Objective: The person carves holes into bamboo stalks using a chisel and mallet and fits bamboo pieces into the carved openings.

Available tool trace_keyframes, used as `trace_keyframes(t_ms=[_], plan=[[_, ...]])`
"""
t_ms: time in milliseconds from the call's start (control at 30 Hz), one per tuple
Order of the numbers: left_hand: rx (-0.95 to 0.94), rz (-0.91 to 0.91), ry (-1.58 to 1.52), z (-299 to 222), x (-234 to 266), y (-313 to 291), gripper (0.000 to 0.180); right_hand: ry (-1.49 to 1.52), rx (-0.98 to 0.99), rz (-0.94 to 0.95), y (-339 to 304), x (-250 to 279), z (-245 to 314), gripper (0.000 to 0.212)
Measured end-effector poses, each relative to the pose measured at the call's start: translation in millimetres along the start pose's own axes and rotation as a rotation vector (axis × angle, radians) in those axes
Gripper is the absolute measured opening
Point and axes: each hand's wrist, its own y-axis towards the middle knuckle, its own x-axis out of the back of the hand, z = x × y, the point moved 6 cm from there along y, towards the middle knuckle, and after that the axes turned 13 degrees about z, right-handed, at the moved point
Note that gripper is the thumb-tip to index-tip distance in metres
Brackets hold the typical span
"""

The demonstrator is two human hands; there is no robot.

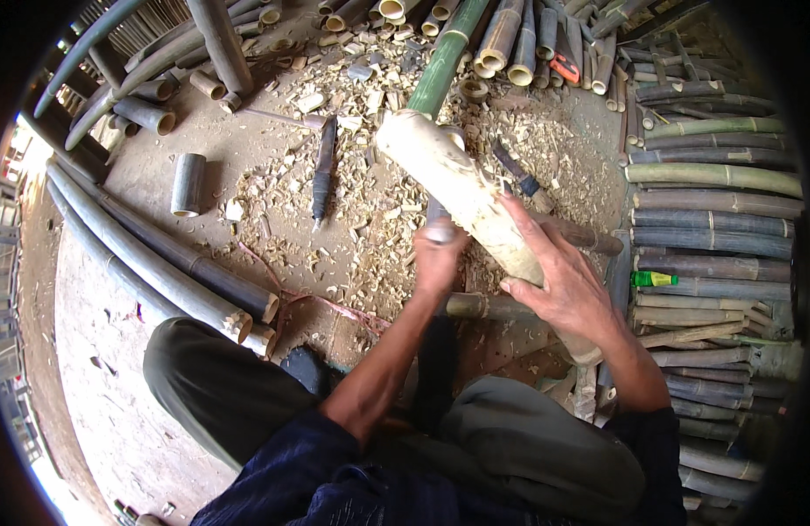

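Observation:
My right hand (567,285) is wrapped around a thick, pale, club-like piece of wood (462,188) with a rough, stripped surface. It slants from upper left to lower right in front of me. Closed in a fist, my left hand (437,261) is just left of it. A rounded, light-coloured end shows at the top of that fist, with a dark length beyond it; motion blur hides what it is. Behind the pale piece, a green bamboo pole (449,57) runs away from me. Two tools with dark wrapped handles, a long-bladed knife (324,162) and a shorter one (514,167), lie on the ground.
Wood chips (291,184) cover the ground ahead. A short bamboo section (188,184) stands at left, near long bamboo poles (159,241). Stacked bamboo (716,202) lines the right, with a green bottle (654,279) on it. A red-orange handle (563,67) lies among bamboo at the back.

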Motion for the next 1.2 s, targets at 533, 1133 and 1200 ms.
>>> trace_keyframes(t_ms=[533,1133,1200], plan=[[-0.636,-0.104,0.275,-20,-50,-10,0.022,-0.253,-0.055,-0.077,-10,-14,-2,0.098],[-0.522,0.015,0.19,-30,-44,-8,0.024,-0.219,-0.21,-0.223,-43,-44,-29,0.098],[-0.398,0.272,0.234,-14,-46,0,0.014,0.018,-0.251,-0.079,-23,-41,-9,0.1]])
